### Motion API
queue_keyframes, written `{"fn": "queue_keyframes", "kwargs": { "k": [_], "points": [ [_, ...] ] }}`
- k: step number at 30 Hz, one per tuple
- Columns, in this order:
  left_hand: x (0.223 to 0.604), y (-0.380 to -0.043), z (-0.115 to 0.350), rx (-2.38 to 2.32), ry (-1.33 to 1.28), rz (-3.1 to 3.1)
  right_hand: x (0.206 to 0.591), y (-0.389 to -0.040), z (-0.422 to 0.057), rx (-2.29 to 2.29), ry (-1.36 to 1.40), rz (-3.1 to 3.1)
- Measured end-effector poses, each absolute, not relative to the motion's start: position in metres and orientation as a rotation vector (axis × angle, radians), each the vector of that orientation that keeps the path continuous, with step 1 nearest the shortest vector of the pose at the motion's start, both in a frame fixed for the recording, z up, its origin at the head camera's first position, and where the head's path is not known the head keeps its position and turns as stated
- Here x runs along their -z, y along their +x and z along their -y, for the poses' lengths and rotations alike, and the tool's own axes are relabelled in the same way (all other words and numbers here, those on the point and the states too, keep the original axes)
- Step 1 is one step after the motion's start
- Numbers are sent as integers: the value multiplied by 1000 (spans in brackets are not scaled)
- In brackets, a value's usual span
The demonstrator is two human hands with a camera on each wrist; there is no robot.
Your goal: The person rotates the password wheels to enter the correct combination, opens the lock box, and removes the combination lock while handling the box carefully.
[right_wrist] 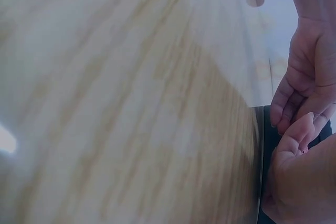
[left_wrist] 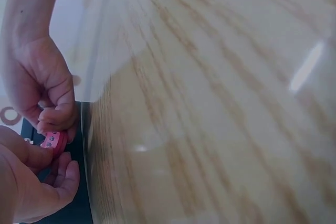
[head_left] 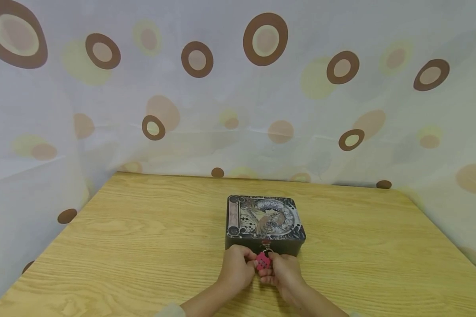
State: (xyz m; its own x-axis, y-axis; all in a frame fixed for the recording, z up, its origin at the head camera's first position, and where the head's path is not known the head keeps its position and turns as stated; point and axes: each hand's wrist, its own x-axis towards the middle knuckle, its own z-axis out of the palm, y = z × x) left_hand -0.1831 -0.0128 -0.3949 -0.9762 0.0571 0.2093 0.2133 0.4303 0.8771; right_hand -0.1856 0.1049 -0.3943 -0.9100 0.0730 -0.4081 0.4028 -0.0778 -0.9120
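A pink combination padlock [head_left: 263, 261] hangs by its shackle at the front clasp [head_left: 266, 243] of a dark box [head_left: 265, 218] with a decorated lid. My left hand [head_left: 238, 265] pinches the padlock from the left between thumb and fingers. From the right, my right hand [head_left: 286, 274] pinches its upper right side, its lower fingers curled beneath. In the left wrist view the number dials show on the pink padlock [left_wrist: 54, 141] between both hands. The padlock is hidden behind the fingers in the right wrist view. The lid lies down on the box.
The box stands on a wood-grain table [head_left: 143, 233], near its front middle. Behind the table and along both sides hangs a pale curtain [head_left: 230, 97] with brown and yellow circles.
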Motion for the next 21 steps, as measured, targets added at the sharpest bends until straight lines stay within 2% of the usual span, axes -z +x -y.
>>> {"fn": "queue_keyframes", "kwargs": {
  "k": [21],
  "points": [
    [395,-188,19,1536,-317,2595,396,-186,-107,2113,430,-1953]
  ]
}}
